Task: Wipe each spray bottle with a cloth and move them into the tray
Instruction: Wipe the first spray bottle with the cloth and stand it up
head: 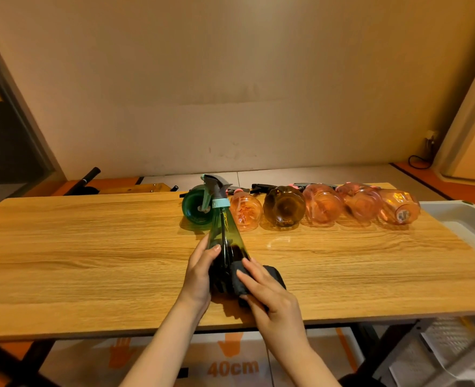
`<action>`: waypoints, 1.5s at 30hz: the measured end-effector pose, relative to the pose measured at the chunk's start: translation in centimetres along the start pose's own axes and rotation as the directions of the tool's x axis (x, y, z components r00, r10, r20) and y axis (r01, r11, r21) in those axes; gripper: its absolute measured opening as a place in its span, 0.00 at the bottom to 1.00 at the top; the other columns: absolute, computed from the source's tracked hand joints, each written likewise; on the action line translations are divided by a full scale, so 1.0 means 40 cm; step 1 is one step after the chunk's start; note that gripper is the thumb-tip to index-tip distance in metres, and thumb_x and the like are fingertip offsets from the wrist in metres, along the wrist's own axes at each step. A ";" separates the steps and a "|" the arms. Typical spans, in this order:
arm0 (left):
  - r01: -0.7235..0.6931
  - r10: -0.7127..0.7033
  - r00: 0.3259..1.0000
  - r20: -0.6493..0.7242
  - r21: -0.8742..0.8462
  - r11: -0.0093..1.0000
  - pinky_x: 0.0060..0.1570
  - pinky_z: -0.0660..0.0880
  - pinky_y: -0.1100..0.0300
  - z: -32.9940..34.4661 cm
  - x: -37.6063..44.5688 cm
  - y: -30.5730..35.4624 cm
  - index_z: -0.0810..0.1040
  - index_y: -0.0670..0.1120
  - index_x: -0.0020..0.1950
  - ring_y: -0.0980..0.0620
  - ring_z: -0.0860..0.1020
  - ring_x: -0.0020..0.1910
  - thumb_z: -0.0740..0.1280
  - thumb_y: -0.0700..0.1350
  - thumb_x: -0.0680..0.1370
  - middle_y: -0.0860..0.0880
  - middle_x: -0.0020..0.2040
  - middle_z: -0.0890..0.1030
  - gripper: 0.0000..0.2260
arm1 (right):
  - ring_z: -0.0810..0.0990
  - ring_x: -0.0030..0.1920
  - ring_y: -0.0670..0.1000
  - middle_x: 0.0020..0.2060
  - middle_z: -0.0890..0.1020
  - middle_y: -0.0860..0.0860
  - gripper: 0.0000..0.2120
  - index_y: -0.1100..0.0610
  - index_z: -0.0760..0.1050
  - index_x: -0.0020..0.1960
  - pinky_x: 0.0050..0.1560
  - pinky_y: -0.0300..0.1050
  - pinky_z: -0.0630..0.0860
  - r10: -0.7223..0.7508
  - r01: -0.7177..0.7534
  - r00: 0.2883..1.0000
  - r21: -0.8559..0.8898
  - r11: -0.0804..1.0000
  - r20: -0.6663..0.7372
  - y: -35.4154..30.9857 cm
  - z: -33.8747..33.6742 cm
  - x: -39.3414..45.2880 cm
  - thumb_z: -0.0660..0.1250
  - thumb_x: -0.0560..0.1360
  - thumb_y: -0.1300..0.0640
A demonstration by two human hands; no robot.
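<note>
left hand grips the green spray bottle low on its body | right hand presses the dark cloth on that bottle's base | risk: tilted bottle may slip (smooth plastic), knocking the lying bottles behind it | tray far right of bottle, holds none

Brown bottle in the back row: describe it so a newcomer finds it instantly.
Look along the far edge of the wooden table, where six spray bottles lie on their sides with their bases toward the camera. The brown bottle is third from the left, between two pink ones. It is the only dark amber one; the rest are pink or green.
</note>
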State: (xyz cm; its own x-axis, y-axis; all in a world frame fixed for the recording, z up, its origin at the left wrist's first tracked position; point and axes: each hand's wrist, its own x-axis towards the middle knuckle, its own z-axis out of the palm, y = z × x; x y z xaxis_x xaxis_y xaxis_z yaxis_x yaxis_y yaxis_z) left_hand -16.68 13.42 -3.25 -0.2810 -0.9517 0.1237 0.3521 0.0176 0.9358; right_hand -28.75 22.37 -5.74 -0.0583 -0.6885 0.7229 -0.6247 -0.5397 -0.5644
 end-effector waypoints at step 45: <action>-0.093 0.102 0.994 -0.028 0.235 0.968 0.48 0.76 0.64 0.025 -0.021 0.004 0.75 0.52 0.59 0.55 0.80 0.53 0.70 0.58 0.65 0.51 0.53 0.82 0.24 | 0.69 0.63 0.35 0.61 0.71 0.36 0.26 0.50 0.71 0.65 0.62 0.29 0.65 0.152 -0.151 0.988 0.015 0.988 -0.038 0.025 -0.036 0.024 0.67 0.68 0.64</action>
State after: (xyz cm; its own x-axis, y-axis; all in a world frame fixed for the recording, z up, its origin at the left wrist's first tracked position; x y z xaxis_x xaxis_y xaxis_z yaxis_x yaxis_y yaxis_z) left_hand -17.30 14.54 -2.87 -0.2189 -0.9530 0.2095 0.1573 0.1774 0.9715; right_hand -30.55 21.86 -5.06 -0.1823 -0.7433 0.6436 -0.5970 -0.4364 -0.6731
